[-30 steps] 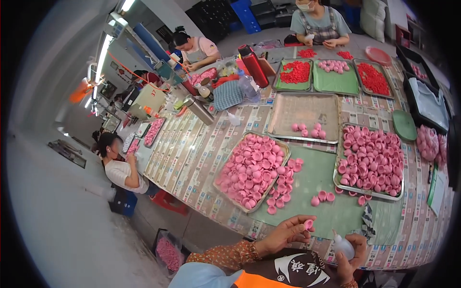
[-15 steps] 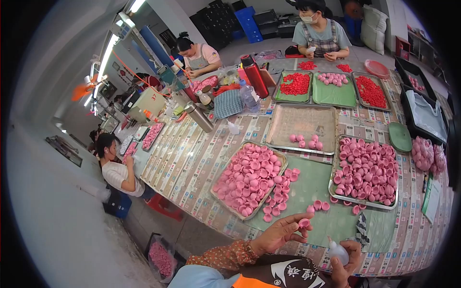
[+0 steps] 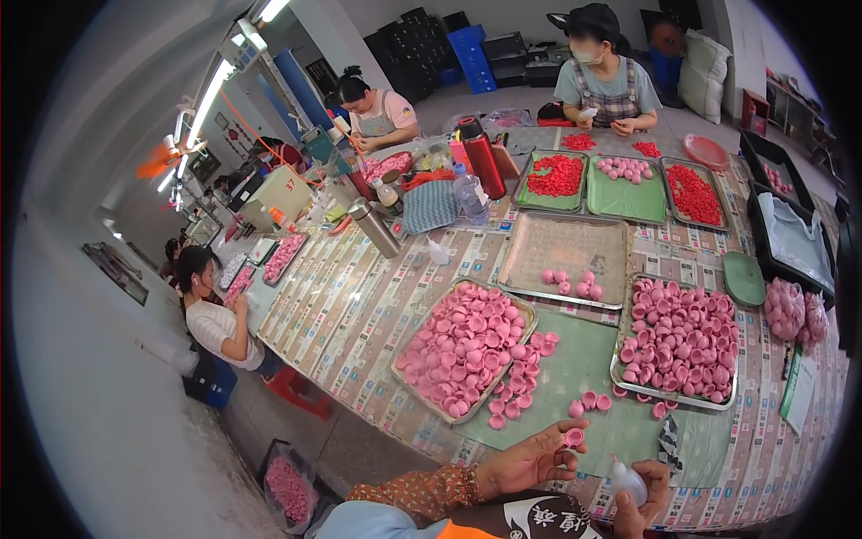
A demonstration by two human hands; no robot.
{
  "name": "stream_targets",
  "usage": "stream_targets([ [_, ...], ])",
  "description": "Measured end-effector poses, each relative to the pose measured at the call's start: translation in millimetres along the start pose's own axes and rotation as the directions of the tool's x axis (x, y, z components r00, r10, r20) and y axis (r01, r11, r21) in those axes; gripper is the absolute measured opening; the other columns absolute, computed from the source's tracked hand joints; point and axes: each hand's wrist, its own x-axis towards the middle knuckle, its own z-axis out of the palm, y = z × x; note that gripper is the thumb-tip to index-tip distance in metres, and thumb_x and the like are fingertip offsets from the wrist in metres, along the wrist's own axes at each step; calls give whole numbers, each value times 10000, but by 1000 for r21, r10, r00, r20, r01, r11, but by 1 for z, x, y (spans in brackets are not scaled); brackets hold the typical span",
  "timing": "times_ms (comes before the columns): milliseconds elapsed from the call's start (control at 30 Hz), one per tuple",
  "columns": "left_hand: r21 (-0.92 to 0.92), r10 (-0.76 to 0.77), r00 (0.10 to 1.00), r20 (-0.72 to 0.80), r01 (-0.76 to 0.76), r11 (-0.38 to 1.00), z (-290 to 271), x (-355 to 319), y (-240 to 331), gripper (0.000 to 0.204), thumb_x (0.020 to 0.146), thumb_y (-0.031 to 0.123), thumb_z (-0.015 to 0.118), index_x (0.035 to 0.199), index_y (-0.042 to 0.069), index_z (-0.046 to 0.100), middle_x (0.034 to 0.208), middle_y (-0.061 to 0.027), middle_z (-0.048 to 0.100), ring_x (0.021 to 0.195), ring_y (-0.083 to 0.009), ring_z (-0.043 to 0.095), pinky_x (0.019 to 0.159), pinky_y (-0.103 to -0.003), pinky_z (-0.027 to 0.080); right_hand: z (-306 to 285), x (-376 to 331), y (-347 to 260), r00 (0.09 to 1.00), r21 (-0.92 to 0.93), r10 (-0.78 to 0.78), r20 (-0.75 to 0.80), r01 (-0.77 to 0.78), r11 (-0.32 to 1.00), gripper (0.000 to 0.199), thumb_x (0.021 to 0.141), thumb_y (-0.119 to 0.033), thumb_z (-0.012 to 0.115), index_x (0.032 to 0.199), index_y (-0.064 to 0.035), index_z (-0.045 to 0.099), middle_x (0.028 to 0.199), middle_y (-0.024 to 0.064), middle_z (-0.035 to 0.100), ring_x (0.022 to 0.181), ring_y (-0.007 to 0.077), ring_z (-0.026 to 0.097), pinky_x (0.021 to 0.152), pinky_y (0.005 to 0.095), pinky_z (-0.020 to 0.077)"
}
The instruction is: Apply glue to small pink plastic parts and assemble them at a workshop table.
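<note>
Patterned worktop [image 3: 346,301], near edge: left hand [image 3: 525,463] pinches a pink cup [image 3: 573,437], other fingers half-curled; right hand [image 3: 656,483] curls round a bottle [image 3: 628,486]; loose cups [image 3: 589,401] and a scrap [image 3: 669,440] lie before heaped trays [image 3: 691,399].

Left of the flat, pale green sheet mat [image 3: 579,355], the heaped, hollow half-round shells [image 3: 462,350] are pink, like the single small round shell [image 3: 573,437] by its near edge. Nearer than the mat, the rounded squeeze bottle [image 3: 629,485] is translucent white, the fabric sleeve [image 3: 417,496] rust-brown with pale specks. Around the mat, the tablecloth [image 3: 346,310] repeats pale and brownish stripes; beyond, the tall cylindrical flask [image 3: 483,163] is red.
</note>
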Motion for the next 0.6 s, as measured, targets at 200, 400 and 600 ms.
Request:
stream_targets([
  [200,-34,-31,1000,7,31,999,-8,4,-2,506,1043,325,477,1475,123,309,1217,-52,537,1009,-144,603,937,-323,544,2,2,-7,999,-45,40,-33,-41,998,509,773,-105,743,1224,-21,521,1140,109,573,1069,232,561,949,375,460],
  [400,-50,-73,996,-53,71,996,-9,2,-8,466,1041,313,490,1438,94,382,1171,-56,571,974,-138,613,909,-315,558,3,4,-22,992,-92,-128,-12,127,988,486,782,-193,735,1189,3,557,1126,129,578,1055,260,553,951,403,440],
  [600,-81,-63,995,-80,56,995,-7,3,-11,433,1041,325,491,1394,78,442,1113,-63,605,930,-138,623,872,-308,574,19,13,-39,993,238,-14,-121,43,970,578,745,-377,778,1102,1,527,1029,51,493,921,143,507,814,270,410],
])
